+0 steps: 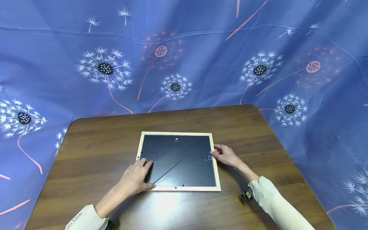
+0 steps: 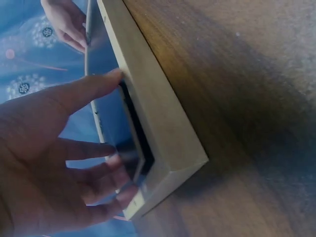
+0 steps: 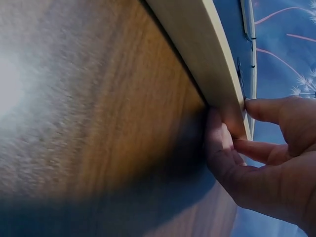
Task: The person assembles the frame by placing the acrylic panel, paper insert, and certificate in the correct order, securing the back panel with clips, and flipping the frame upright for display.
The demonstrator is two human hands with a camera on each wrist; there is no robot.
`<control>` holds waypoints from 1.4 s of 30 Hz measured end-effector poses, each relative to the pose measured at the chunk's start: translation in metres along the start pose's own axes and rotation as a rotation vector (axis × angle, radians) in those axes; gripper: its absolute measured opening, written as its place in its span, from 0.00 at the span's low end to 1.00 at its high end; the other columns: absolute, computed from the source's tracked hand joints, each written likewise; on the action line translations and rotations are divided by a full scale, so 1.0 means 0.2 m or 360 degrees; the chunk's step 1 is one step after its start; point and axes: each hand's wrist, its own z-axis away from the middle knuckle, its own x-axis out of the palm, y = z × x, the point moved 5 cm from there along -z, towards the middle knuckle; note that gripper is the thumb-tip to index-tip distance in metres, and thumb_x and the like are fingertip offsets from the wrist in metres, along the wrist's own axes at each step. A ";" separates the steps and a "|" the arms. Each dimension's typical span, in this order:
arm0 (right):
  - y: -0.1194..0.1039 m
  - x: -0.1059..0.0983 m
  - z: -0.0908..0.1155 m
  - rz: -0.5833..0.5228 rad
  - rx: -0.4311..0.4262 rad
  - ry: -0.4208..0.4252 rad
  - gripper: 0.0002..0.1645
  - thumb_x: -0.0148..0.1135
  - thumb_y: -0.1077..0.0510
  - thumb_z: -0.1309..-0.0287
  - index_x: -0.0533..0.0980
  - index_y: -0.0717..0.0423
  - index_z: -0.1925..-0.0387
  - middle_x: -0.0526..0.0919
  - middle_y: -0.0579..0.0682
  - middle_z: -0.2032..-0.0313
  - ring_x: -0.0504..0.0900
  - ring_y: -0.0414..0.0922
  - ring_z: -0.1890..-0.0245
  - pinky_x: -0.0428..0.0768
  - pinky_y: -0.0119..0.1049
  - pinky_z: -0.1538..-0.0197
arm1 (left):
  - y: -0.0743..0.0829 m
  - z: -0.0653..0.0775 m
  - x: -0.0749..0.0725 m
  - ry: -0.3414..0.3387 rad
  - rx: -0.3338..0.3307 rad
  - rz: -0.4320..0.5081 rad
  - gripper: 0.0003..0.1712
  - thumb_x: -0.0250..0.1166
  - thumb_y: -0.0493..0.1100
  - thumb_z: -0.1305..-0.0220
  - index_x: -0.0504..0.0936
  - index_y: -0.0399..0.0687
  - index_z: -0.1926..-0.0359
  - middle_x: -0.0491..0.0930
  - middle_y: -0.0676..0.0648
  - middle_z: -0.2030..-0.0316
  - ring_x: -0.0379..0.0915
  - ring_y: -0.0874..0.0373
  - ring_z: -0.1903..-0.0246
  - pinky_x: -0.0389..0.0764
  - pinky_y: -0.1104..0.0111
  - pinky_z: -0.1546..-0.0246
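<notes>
A picture frame (image 1: 178, 134) with a pale wooden rim lies back side up on the table. Its black backing board (image 1: 198, 172) faces me, with a black easel stand (image 1: 168, 163) slanting across it from the lower left corner towards the middle. My left hand (image 1: 134, 177) rests over that corner, thumb on the near rim and spread fingertips on the stand end and left rim. At the opposite side, my right hand (image 1: 226, 155) pinches the right rim (image 3: 212, 64), thumb on top and fingers against the outer side. The rim's underside and picture side are hidden.
The brown wooden table (image 1: 100, 140) has rounded far corners. Behind it hangs a blue cloth (image 1: 201, 64) printed with dandelions. A small metal hanger (image 1: 208, 157) sits on the backing near the right rim. Light glares on the near tabletop.
</notes>
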 end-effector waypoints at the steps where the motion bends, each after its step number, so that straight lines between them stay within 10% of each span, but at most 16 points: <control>1: 0.00 0.01 0.01 -0.0007 0.0001 -0.0012 0.27 0.58 0.54 0.37 0.71 0.68 0.42 0.76 0.50 0.64 0.77 0.42 0.64 0.73 0.30 0.64 | 0.00 0.00 0.00 0.0008 -0.0010 0.0010 0.50 0.76 0.60 0.61 0.72 0.41 0.39 0.73 0.42 0.48 0.70 0.45 0.46 0.74 0.50 0.52; 12: -0.05 0.05 0.10 -0.0162 -0.0272 -0.0265 0.17 0.68 0.62 0.47 0.75 0.68 0.58 0.81 0.55 0.72 0.77 0.40 0.73 0.75 0.27 0.71 | 0.03 0.01 -0.14 0.0261 -0.0026 0.0258 0.51 0.76 0.52 0.65 0.70 0.40 0.37 0.74 0.41 0.52 0.72 0.46 0.53 0.74 0.53 0.54; 23: -0.04 0.09 0.13 -0.0342 -0.0137 -0.0221 0.31 0.68 0.61 0.47 0.69 0.67 0.42 0.82 0.60 0.61 0.80 0.47 0.62 0.78 0.33 0.63 | 0.17 -0.03 -0.38 0.0616 0.0068 0.0555 0.53 0.74 0.57 0.57 0.61 0.50 0.31 0.76 0.45 0.51 0.74 0.50 0.53 0.76 0.52 0.54; 33: -0.05 0.11 0.13 -0.0507 -0.0018 -0.0147 0.35 0.64 0.67 0.47 0.64 0.70 0.37 0.80 0.65 0.55 0.79 0.50 0.57 0.78 0.33 0.60 | 0.25 -0.13 -0.50 0.0678 0.0242 0.1176 0.58 0.81 0.46 0.64 0.58 0.57 0.31 0.73 0.51 0.45 0.77 0.56 0.53 0.78 0.68 0.52; 42: -0.05 0.10 0.14 -0.0275 0.0139 0.0080 0.29 0.65 0.65 0.46 0.71 0.68 0.42 0.79 0.59 0.60 0.78 0.43 0.64 0.75 0.30 0.65 | 0.30 -0.18 -0.47 0.0565 0.0319 0.1698 0.49 0.75 0.38 0.52 0.58 0.54 0.31 0.68 0.50 0.36 0.74 0.53 0.45 0.73 0.67 0.43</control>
